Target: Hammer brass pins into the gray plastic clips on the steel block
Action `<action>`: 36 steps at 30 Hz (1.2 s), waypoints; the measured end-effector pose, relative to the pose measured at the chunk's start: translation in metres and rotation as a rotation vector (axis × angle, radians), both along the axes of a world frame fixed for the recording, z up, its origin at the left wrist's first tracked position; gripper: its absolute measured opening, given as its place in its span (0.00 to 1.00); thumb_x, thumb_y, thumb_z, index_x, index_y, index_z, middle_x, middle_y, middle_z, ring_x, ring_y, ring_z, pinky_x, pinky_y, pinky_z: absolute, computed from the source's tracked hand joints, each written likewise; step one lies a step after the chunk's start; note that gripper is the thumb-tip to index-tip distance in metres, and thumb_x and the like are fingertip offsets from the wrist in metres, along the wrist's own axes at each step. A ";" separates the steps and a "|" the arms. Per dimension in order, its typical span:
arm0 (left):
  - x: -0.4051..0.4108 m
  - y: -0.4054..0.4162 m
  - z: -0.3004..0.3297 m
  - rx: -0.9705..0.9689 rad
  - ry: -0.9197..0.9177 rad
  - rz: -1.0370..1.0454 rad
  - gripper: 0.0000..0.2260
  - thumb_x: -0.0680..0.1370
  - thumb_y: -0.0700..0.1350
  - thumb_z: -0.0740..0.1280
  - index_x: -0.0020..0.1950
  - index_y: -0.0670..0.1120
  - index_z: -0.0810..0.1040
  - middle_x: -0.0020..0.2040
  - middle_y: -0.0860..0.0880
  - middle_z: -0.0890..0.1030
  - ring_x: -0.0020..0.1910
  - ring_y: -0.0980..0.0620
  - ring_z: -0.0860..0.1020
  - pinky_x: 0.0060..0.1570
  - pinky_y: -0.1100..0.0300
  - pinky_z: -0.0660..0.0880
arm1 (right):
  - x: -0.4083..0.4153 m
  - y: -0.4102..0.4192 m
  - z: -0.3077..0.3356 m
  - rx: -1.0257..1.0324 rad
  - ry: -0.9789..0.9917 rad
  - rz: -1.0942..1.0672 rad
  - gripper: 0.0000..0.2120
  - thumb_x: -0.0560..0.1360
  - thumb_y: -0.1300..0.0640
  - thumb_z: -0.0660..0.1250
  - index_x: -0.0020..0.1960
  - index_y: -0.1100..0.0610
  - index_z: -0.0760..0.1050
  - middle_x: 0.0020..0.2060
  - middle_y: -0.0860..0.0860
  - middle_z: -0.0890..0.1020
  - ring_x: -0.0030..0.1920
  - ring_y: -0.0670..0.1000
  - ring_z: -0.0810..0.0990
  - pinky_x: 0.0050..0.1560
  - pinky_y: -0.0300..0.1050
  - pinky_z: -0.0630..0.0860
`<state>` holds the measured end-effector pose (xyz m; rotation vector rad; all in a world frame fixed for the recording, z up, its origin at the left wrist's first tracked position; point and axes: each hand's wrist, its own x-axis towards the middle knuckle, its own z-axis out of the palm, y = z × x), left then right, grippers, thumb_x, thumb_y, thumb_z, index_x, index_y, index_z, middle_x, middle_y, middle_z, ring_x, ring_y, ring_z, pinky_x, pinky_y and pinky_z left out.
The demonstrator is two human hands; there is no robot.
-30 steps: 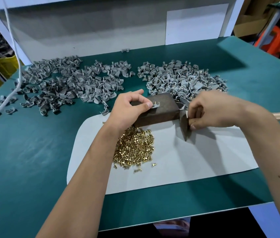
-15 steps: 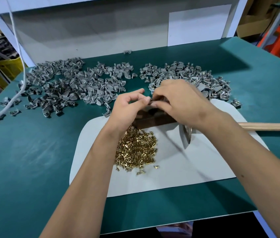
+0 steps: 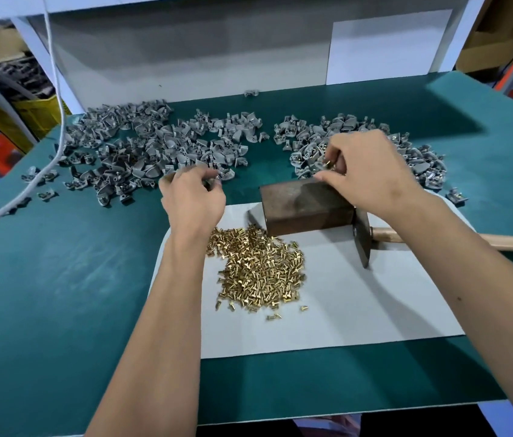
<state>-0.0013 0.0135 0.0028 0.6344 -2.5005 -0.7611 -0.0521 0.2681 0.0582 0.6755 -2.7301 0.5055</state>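
a dark brown rectangular steel block (image 3: pixel 307 207) sits on the far edge of a pale grey mat (image 3: pixel 359 307) laid over the teal green tabletop (image 3: pixel 60 294). the block's top face is bare. in front of it, on the mat, lies a loose heap of small brass pins (image 3: pixel 260 269), with a few strays at the near side.

the right hand (image 3: pixel 365 171) hovers over the far right end of the block, above the right heap of grey plastic clips (image 3: pixel 412 156). its fingers are curled and pinch a grey clip with a brass pin showing in it (image 3: pixel 329 164), while the thumb tip touches the block's top edge.

the left hand (image 3: pixel 192 200) reaches to the near edge of the larger left heap of grey plastic clips (image 3: pixel 154 149). its fingers are curled, and seem to pinch something small and dark, too blurred to name.

a hammer with a dark metal head (image 3: pixel 363 241) and a light wooden handle (image 3: pixel 501 242) lies on the mat, its head touching the block's right end and its handle running off to the right under the right forearm.

a white cable (image 3: pixel 50 89) hangs down at the left and trails across the table.
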 end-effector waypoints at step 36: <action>0.018 -0.039 0.006 0.287 0.019 -0.232 0.10 0.67 0.46 0.84 0.46 0.48 0.88 0.41 0.54 0.86 0.42 0.57 0.84 0.47 0.63 0.81 | 0.076 -0.135 -0.014 0.440 -0.188 0.623 0.07 0.75 0.63 0.66 0.41 0.53 0.74 0.44 0.54 0.80 0.43 0.57 0.78 0.39 0.44 0.65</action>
